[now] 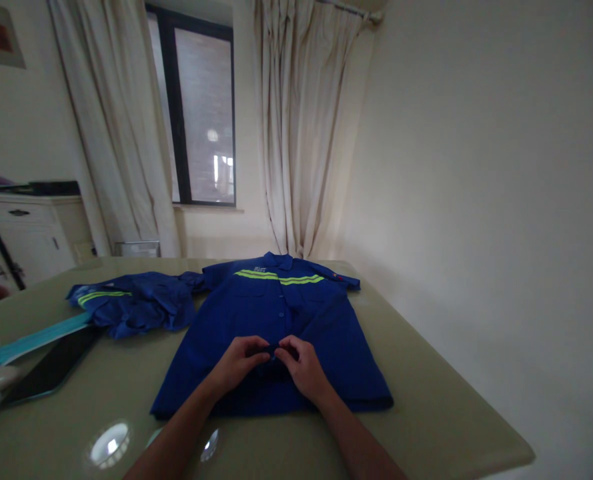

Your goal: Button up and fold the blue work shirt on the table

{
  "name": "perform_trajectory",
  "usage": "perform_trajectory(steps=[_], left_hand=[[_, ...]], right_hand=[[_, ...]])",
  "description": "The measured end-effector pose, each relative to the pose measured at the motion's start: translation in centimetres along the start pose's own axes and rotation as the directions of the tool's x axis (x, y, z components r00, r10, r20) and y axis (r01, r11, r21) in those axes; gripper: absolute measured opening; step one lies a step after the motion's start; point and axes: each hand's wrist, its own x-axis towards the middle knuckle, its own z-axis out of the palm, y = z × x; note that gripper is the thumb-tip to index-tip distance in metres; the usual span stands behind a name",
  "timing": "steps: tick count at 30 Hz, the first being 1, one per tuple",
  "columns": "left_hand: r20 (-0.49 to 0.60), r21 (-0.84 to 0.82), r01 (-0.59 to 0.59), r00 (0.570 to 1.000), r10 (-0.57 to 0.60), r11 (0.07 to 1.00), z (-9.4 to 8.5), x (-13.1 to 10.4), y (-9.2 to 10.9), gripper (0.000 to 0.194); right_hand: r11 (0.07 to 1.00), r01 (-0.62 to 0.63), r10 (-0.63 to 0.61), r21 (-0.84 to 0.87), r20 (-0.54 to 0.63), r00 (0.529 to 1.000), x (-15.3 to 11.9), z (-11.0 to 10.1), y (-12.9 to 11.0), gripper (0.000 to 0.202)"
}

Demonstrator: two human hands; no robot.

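Note:
A blue short-sleeved work shirt (246,313) lies spread on the table, front up, its collar toward the window. Two yellow-green stripes cross its chest, and buttons show down the middle. My left hand (241,363) pinches the shirt's front edge between thumb and fingers, low on the button line. Close beside it, my right hand (301,363) pinches the same front edge. A small bit of cloth is raised between the fingertips; whether a button is in them I cannot make out.
Left of the shirt lies a crumpled blue garment (146,303) with similar stripes. A light-blue face mask (41,339) and a dark flat device (56,367) lie nearer on the pale green table (436,413). A wall (476,200) runs along the right side.

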Motion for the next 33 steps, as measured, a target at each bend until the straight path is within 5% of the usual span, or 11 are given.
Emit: perform_trajectory(steps=[15, 26, 33], left_hand=[[0.088, 0.261, -0.068, 0.995, 0.046, 0.963, 0.4, -0.5, -0.7, 0.034], [0.122, 0.285, -0.041, 0.993, 0.006, 0.958, 0.7, -0.7, 0.4, 0.037], [0.159, 0.252, -0.063, 0.987, 0.023, 0.966, 0.7, -0.7, 0.1, 0.032]], right_hand=[[0.997, 0.039, -0.038, -0.063, 0.012, 0.999, -0.1, 0.4, 0.6, 0.03], [0.997, 0.023, -0.023, -0.073, 0.006, 1.0, -0.2, 0.4, 0.8, 0.031], [0.999, 0.022, -0.022, -0.032, -0.003, 1.0, 0.0, -0.1, 0.7, 0.05]])
